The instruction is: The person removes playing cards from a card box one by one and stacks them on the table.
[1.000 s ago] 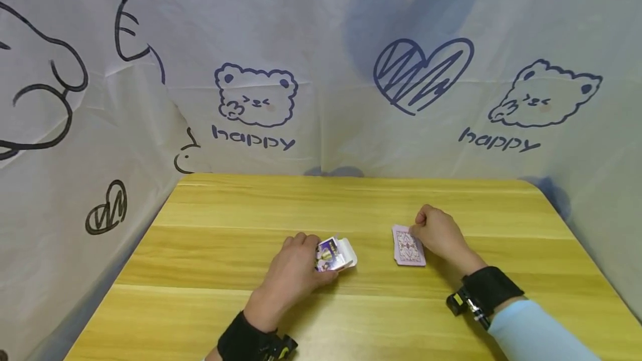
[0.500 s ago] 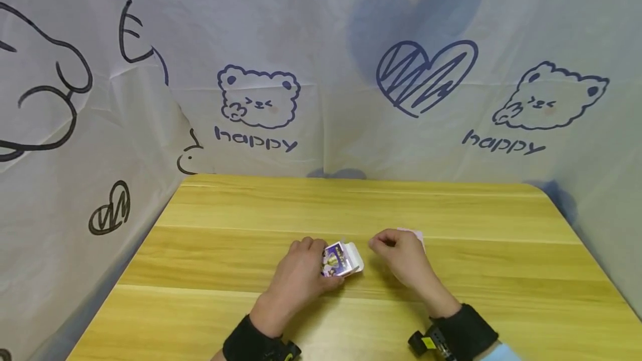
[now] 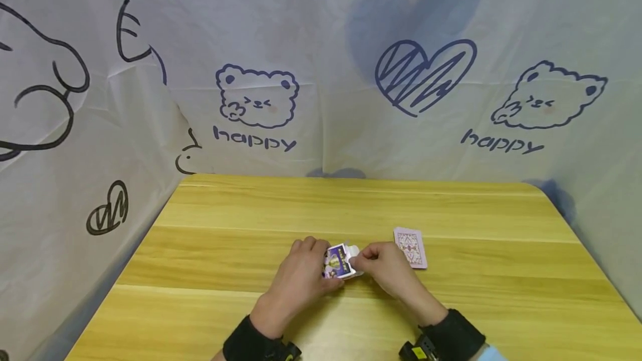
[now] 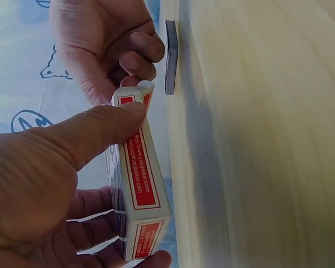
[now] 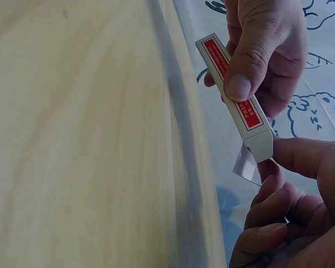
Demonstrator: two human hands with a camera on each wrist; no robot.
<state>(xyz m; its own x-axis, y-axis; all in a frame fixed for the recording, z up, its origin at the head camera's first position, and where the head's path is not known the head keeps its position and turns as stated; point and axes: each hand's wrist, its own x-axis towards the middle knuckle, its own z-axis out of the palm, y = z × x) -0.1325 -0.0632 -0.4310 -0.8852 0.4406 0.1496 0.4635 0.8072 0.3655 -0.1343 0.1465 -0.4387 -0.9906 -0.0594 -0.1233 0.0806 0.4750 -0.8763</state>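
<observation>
Between the fingers and thumb of my left hand is a small playing-card box, purple-fronted and with its end flap open. Red and white printing covers the narrow side of the box in the left wrist view. My right hand is at the flap end, thumb and curled index finger pinching it; a clear-looking flap sticks out there in the right wrist view. Just beyond the right hand, a deck of cards lies face down on the table, its pink patterned back upward. What is inside the box is hidden.
The yellow wood-grain table carries the deck and box. White cloth with drawn bears and hearts hangs behind it and at the sides. Each wrist wears a black band with a small camera.
My right hand has moved left from the deck to the open end of the box, uncovering the deck. The left hand keeps its hold and has shifted slightly right with the box.
</observation>
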